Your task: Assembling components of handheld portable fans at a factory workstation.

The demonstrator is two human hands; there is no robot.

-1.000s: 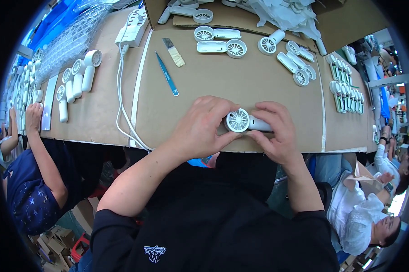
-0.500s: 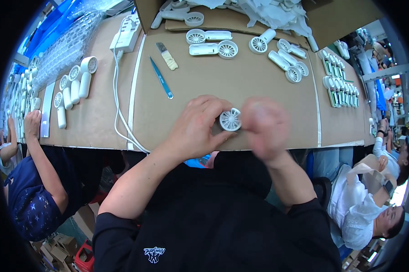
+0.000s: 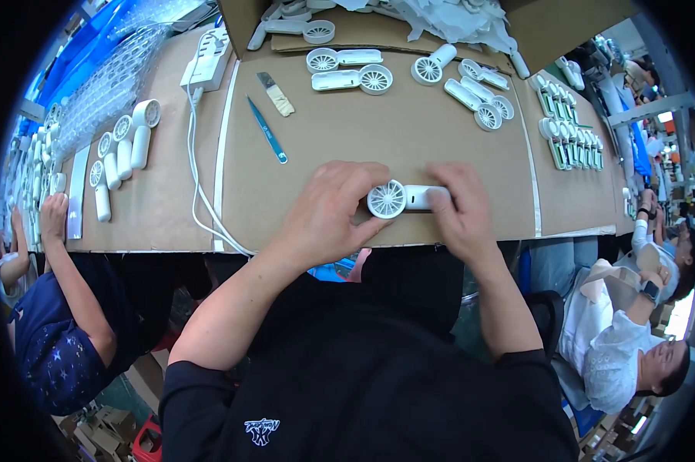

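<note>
Between my hands lies a white handheld fan point(image 3: 387, 200), its round spoked head to the left and its handle to the right, just above the near table edge. My left hand point(image 3: 330, 206) is closed round the left side of the head, thumb below and fingers above. At the handle's right end, my right hand point(image 3: 465, 212) grips with the thumb on top and the fingers at the far side, slightly smeared by motion. Farther off to the left lie blue tweezers point(image 3: 267, 131) and a blade with a wrapped handle point(image 3: 276, 94).
Several white fan parts point(image 3: 374, 78) lie across the back, before an open cardboard box point(image 3: 571, 31). Fan bodies with green boards point(image 3: 567, 142) stand in rows at right. A power strip point(image 3: 207, 60) trails a white cable at left. Co-workers sit on both sides.
My right hand, blurred over the fan before, has moved to the handle's right end, so the handle now shows. My left hand keeps its hold on the head.
</note>
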